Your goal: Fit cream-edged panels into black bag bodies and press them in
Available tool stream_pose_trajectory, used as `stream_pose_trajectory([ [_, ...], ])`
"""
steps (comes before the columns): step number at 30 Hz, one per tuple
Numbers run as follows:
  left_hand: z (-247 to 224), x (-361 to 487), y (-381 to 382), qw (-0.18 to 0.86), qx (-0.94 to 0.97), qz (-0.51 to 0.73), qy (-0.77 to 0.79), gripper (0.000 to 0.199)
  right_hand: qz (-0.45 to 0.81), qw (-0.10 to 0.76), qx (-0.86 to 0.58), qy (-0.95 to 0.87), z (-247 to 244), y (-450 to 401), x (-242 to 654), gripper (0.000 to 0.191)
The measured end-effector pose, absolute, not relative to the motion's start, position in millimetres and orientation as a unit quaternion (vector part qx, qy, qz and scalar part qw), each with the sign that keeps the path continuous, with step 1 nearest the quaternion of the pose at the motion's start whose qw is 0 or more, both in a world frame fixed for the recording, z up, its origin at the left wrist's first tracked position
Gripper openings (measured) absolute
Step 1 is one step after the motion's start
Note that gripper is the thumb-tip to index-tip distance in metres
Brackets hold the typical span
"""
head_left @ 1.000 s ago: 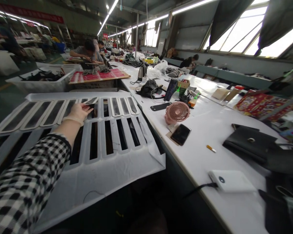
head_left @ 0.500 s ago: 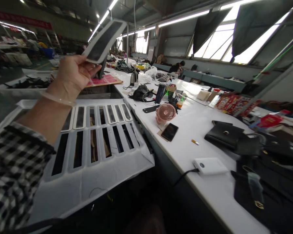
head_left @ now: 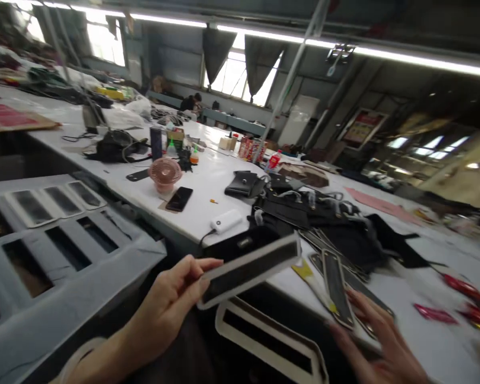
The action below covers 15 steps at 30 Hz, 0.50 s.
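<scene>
My left hand (head_left: 172,304) pinches one end of a dark strip with a pale border (head_left: 250,269), tilted up to the right. Below the strip is a pale rectangular frame with a long slot (head_left: 270,341). At the lower right, my right hand (head_left: 378,336) has its thumb and fingers spread beside a dark strip with small metal studs (head_left: 336,288), which lies over other strips at the table edge. A yellow-and-clear tool (head_left: 312,282) lies left of the studded strip. Whether my right fingers touch the strip is unclear.
A slotted white tray (head_left: 132,266) holding pale-bordered pieces stands at the left. On the white table (head_left: 200,181) are a pink fan (head_left: 165,173), a phone (head_left: 180,199), a white power bank (head_left: 226,221) and black bags (head_left: 296,208). A person (head_left: 191,102) sits far back.
The view has swung right. My left hand has carried the pale-bordered strip from above the tray down to the front of the table. My right hand and the slotted frame have come into view.
</scene>
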<state>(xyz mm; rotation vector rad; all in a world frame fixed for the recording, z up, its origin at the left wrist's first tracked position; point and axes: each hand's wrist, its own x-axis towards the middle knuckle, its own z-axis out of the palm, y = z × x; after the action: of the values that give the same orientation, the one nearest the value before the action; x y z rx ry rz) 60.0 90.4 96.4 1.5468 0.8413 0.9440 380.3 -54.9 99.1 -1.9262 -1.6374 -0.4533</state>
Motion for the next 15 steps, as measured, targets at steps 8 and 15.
stream_pose_trajectory([
  [8, 99.9, 108.1, 31.0, 0.629, 0.651, 0.3, 0.3, 0.032, -0.192, 0.132, -0.54, -0.808, 126.2, -77.6, 347.3, 0.062],
  [15, 94.9, 124.1, 17.9, 0.633, 0.589, 0.358, 0.351, 0.035, -0.242, 0.359, -0.694, -0.575, 89.4, -121.8, 346.6, 0.049],
])
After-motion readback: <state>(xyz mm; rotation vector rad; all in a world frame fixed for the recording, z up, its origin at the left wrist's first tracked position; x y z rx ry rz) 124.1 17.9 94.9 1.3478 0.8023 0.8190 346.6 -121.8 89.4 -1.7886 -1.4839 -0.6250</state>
